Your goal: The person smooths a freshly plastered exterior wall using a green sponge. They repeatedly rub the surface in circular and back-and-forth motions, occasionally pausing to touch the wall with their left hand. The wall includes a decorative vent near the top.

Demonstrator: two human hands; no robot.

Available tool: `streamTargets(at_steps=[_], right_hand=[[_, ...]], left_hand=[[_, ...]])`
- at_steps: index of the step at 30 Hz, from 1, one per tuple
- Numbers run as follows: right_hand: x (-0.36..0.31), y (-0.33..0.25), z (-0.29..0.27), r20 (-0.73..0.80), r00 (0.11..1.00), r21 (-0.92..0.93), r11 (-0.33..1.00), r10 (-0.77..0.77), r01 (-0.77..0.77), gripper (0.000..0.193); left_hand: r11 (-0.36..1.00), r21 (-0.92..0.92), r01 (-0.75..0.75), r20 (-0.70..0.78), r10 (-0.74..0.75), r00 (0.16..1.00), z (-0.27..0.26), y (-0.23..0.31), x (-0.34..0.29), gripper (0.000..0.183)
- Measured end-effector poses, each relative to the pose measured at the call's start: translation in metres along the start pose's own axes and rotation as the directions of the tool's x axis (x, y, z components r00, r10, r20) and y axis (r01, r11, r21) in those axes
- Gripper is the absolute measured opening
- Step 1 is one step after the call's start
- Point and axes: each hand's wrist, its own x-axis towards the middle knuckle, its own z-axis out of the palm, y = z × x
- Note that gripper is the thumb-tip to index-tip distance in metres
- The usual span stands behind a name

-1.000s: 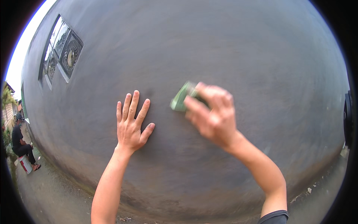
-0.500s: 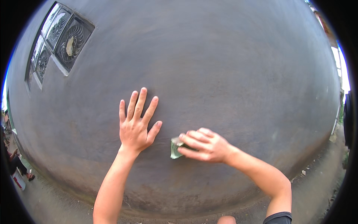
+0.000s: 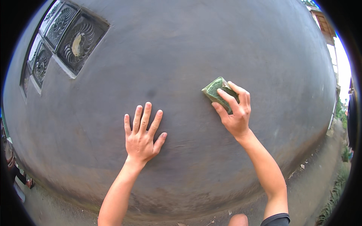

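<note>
Flat on the grey plastered wall [image 3: 181,52] rests my left hand [image 3: 141,145], its fingers spread and nothing held. Up and to the right of it, my right hand [image 3: 237,113] grips a green patterned pad [image 3: 213,89], which looks like a folded sheet. Thumb and fingers lie over its near and right sides, hiding part of it. The pad is against the wall, tilted; whether its whole underside touches the wall I cannot tell. A dark smudge [image 3: 151,92] marks the wall just above my left fingertips.
A recessed window [image 3: 77,45] with round patterned panes is set in the wall at upper left. The ground [image 3: 301,188] runs along the wall's foot, with scraps on it. Part of a person [image 3: 19,173] shows at the left edge. Plants [image 3: 335,196] grow at lower right.
My right hand has carried the green pad up and to the right along the wall. My left hand appears slightly lower in view, still spread, as the view itself has shifted a little.
</note>
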Motion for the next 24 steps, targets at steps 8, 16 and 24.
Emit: streamTargets(at_steps=[8, 16, 24], right_hand=[[-0.007, -0.023, -0.002, 0.201, 0.89, 0.056, 0.912, -0.409, 0.407, 0.037], [-0.041, -0.051, 0.005, 0.317, 0.626, 0.267, 0.7, -0.713, 0.662, 0.031], [-0.026, -0.038, 0.01, 0.185, 0.86, 0.192, 0.876, -0.475, 0.443, 0.036]], left_hand=[[0.997, -0.071, 0.027, 0.005, -0.026, 1.0, -0.003, -0.002, -0.004, 0.079], [0.995, -0.088, 0.049, 0.003, -0.049, 0.999, -0.002, -0.004, -0.006, 0.078], [0.995, -0.065, 0.077, -0.021, -0.079, 0.997, -0.002, -0.003, -0.005, 0.076]])
